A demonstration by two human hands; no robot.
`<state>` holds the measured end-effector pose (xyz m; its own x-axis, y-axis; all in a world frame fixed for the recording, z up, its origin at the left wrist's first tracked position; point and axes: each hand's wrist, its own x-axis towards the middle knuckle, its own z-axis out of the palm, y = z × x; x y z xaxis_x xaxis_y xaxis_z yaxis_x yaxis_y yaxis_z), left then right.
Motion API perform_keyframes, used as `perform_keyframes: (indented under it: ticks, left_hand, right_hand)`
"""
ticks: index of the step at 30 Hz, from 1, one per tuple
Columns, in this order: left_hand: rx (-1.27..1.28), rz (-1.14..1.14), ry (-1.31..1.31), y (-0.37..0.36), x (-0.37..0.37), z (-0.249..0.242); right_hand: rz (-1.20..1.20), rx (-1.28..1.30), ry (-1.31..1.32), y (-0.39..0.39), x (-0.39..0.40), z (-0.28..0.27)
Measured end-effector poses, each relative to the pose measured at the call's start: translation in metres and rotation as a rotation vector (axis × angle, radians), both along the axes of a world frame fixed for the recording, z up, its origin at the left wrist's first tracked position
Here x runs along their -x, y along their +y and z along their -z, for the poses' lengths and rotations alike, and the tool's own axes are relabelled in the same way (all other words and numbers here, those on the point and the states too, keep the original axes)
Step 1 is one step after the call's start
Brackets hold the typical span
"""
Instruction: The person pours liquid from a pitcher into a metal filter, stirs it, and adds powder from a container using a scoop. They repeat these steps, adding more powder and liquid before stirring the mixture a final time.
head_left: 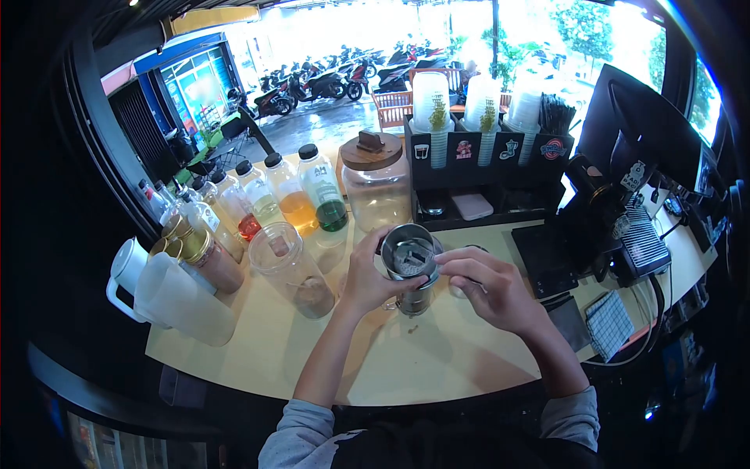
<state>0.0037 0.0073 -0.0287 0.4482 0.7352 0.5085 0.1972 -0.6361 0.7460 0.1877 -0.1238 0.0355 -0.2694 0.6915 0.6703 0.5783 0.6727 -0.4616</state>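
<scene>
My left hand [367, 270] is wrapped round a round metal cup [408, 233], tilted so that its mouth faces me. Pale grains and a small dark piece show inside it. My right hand [494, 291] is at the right of the rim, thumb and fingers drawn together; I cannot tell what they pinch. Below the cup stands a second shiny metal vessel [414, 301], partly covered by my left fingers. A few crumbs [412, 329] lie on the counter in front of it.
Left of my hands, a clear plastic container [306, 293] holds brown contents. Syrup bottles [323, 191], a frosted jug [187, 305] and a wooden-lidded glass jar [377, 187] stand beyond. A black cup rack [488, 176], coffee machine [637, 246] and checked cloth [609, 324] are right.
</scene>
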Motion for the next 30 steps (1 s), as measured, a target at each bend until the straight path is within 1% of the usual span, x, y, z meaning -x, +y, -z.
perform_keyframes:
  ticks: [3,5,6,8,9,11,12,15,19,21,24,25,27,28,30]
  left_hand:
    - [-0.058,-0.033,-0.021,0.000,0.001,-0.001]
    - [-0.191,-0.104,0.038,-0.004,0.002,-0.006]
    - [-0.190,-0.105,0.038,-0.006,0.002,-0.008]
    - [-0.399,-0.099,0.037,-0.007,0.002,-0.012]
    - [-0.423,-0.062,0.026,-0.005,0.002,-0.013]
    - [-0.464,-0.072,0.041,-0.006,0.004,-0.017]
    - [-0.504,-0.083,0.056,-0.006,0.005,-0.018]
    - [-0.552,-0.107,0.104,-0.005,0.009,-0.019]
    - [-0.617,-0.102,0.153,-0.009,0.009,-0.023]
    - [-0.665,-0.123,0.198,-0.009,0.011,-0.024]
    - [-0.690,-0.139,0.191,-0.009,0.012,-0.025]
    - [-0.689,-0.138,0.192,-0.010,0.012,-0.025]
    - [-0.748,-0.145,0.219,-0.009,0.010,-0.025]
    - [-0.749,-0.146,0.219,-0.010,0.010,-0.025]
    - [-0.730,-0.141,0.217,-0.012,0.010,-0.026]
  right_hand:
    - [-0.021,0.060,0.012,-0.003,0.001,-0.004]
    - [-0.107,0.166,0.134,-0.008,0.002,-0.005]
    - [-0.107,0.167,0.134,-0.007,0.001,-0.004]
    - [-0.080,0.122,0.205,-0.004,0.000,-0.001]
    - [-0.079,0.123,0.205,-0.002,0.000,0.003]
    - [-0.190,0.099,0.414,0.003,-0.001,0.010]
    - [-0.191,0.099,0.414,0.003,-0.002,0.010]
    - [-0.225,0.180,0.562,0.001,-0.007,0.007]
    - [-0.269,0.247,0.549,0.005,-0.009,0.003]
    - [-0.217,0.287,0.442,0.004,-0.015,-0.006]
    - [-0.186,0.325,0.483,0.005,-0.019,-0.010]
    - [-0.185,0.326,0.484,0.007,-0.019,-0.010]
    - [-0.200,0.283,0.367,0.012,-0.019,-0.010]
    - [-0.200,0.282,0.366,0.013,-0.021,-0.012]
    - [-0.097,0.237,0.332,0.012,-0.025,-0.018]
